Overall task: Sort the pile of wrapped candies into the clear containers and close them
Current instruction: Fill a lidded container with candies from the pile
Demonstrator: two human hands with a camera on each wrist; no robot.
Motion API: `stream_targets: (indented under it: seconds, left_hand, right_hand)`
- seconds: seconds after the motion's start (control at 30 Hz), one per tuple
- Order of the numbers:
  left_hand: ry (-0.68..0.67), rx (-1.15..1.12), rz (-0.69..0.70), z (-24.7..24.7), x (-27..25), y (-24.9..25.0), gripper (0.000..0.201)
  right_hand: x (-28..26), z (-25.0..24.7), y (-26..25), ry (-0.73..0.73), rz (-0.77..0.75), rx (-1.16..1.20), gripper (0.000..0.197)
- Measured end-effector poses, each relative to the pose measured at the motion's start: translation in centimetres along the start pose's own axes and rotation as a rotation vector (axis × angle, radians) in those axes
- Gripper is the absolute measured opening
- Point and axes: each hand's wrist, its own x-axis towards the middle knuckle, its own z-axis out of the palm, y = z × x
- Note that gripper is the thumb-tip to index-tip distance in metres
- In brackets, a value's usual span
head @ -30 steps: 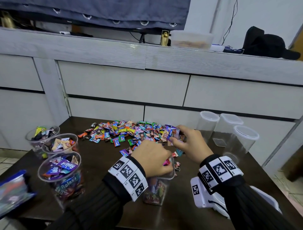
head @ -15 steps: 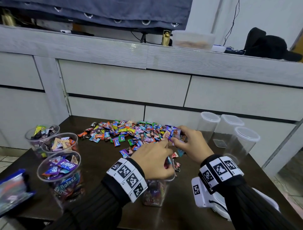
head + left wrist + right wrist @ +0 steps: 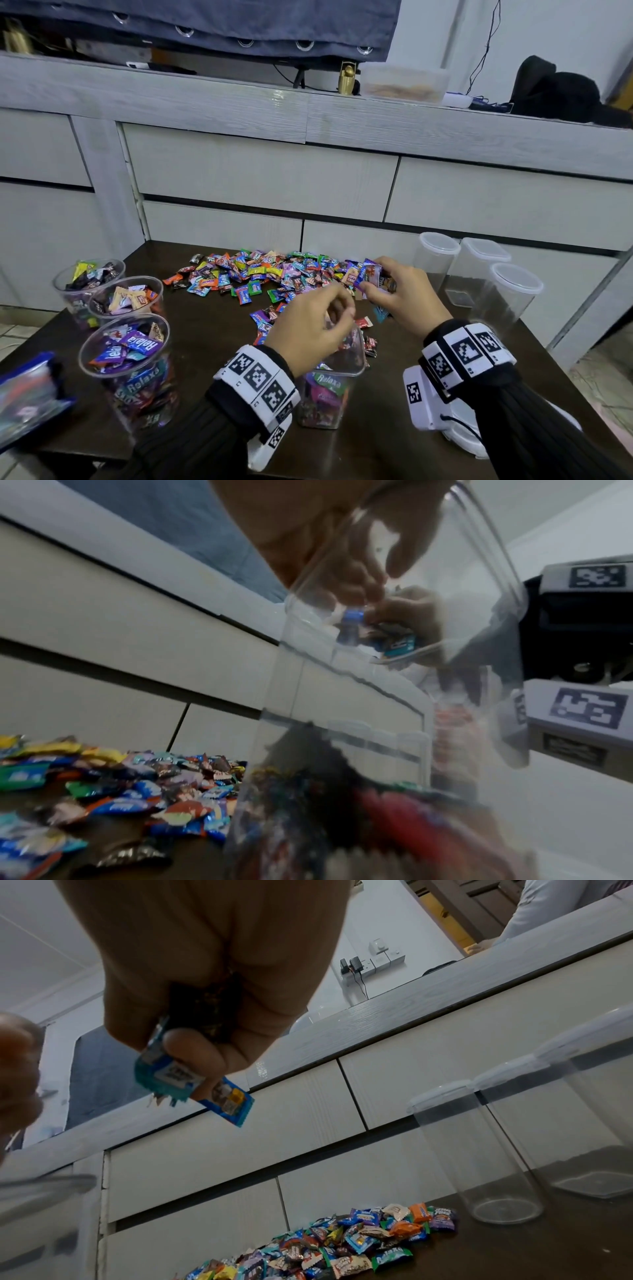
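A spread pile of wrapped candies lies at the back of the dark table. Just in front of it stands a square clear container, partly filled. My left hand hovers over its opening with curled fingers, thumb near the forefinger; any candy in them is hidden. In the left wrist view the fingers hang blurred above the container's wall. My right hand, right of the left one, grips a bunch of candies. The right wrist view shows blue wrappers sticking out of its fist.
Three open cups of sorted candies stand at the table's left. Three empty lidded clear containers stand at the back right. A blue packet lies near the left edge. Grey drawers rise behind.
My left hand left the square container's rim, reached up to the right hand's candies, and now hangs over the opening. The right hand stayed almost still with its bunch.
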Motion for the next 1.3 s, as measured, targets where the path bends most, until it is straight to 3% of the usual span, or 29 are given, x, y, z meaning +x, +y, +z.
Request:
stream_targets:
  seconds: [0.1, 0.27, 0.43, 0.57, 0.67, 0.9, 1.0, 1.1, 1.3]
  left_hand:
    - [0.212, -0.129, -0.049, -0.1, -0.7, -0.9, 0.028]
    - [-0.033, -0.393, -0.144, -0.4, -1.7, -2.3, 0.1]
    - [-0.114, -0.481, -0.219, -0.5, -2.7, -3.4, 0.123]
    - [-0.137, -0.512, -0.211, -0.5, -3.0, -3.7, 0.117]
    - [-0.15, -0.466, -0.198, -0.5, -3.1, -3.7, 0.116]
    - [-0.204, -0.333, -0.2, -0.8, -3.2, -3.9, 0.119]
    - [-0.209, -0.299, -0.184, -0.7, -3.3, -3.9, 0.115]
    - [-0.18, -0.276, -0.17, -0.5, -3.5, -4.1, 0.106]
    - [-0.16, -0.295, -0.169, -0.4, -3.4, -4.2, 0.104]
  right_hand:
    - [-0.2, -0.4, -0.6, -0.003, -0.025, 0.046, 0.014]
    - [-0.9, -0.5, -2.1, -0.055, -0.104, 0.075, 0.02]
    - [-2.4, 0.3, -3.4, -0.108, -0.175, 0.098, 0.028]
    - [-3.1, 1.2, -3.6, -0.249, -0.204, 0.091, 0.019]
    - [-2.9, 1.4, -3.8, -0.361, -0.239, 0.027, 0.035]
    - [-1.7, 1.8, -4.7, -0.522, -0.277, -0.141, 0.022]
    - [-1.4, 2.1, -5.2, -0.576, -0.267, -0.173, 0.031]
    - [-1.2, 2.6, -5.4, -0.579, -0.267, -0.213, 0.038]
    - [-0.8, 3.8, -5.9, -0.509, -0.332, -0.229, 0.018]
